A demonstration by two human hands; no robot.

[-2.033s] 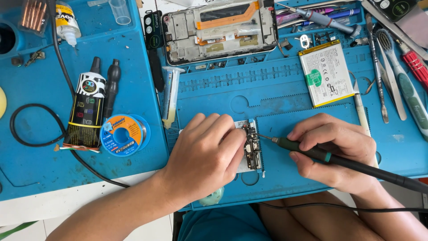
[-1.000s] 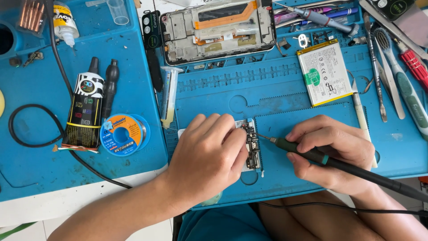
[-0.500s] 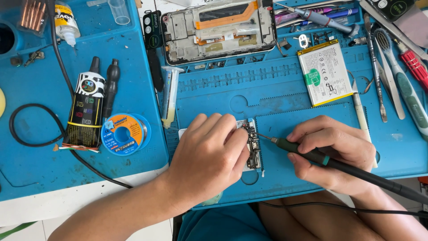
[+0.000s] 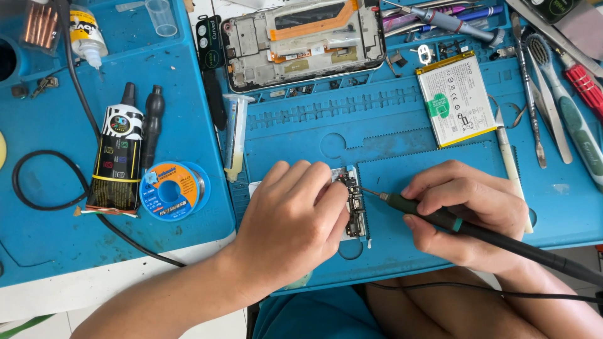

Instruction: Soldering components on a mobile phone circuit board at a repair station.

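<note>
My left hand (image 4: 292, 216) lies flat on the blue work mat (image 4: 402, 138), its fingertips pressing down a small circuit board (image 4: 355, 204). The hand hides most of the board's left side. My right hand (image 4: 468, 210) is closed around a dark soldering iron (image 4: 477, 229) with a green ring, held like a pen. The iron's thin tip touches the board's upper right edge. The iron's cable runs off to the lower right.
An opened phone frame (image 4: 304, 41) lies at the top, a white battery (image 4: 455, 97) to its right. Tweezers, brushes and screwdrivers (image 4: 553, 107) fill the right edge. A solder spool (image 4: 171, 190), a black tube (image 4: 116, 157), a syringe (image 4: 235, 135) and a black cable (image 4: 38, 182) lie left.
The soldering iron tip has crept slightly left and up along the board's edge. My left hand has stayed in place on the board.
</note>
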